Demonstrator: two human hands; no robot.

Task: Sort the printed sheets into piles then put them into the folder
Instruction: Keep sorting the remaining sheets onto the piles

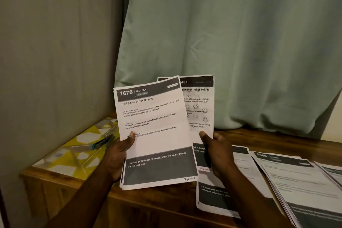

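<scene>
Left hand point(118, 155) pinches 1670 sheet point(153, 126), fingers hidden behind; right hand point(216, 152) pinches rear sheet point(199, 105), half covered. Table piles point(296, 181) blurred, cropped.

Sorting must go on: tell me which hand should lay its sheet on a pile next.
Likely right. The right hand holds the Travel Bottles sheet above the piles; the left hand holds the Kitchen sheet farther from them.

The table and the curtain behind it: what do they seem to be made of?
Table: apparently wood or wood veneer, brown with visible grain and a slight sheen. Curtain: pale green cloth, matt, hanging in soft folds.
</scene>
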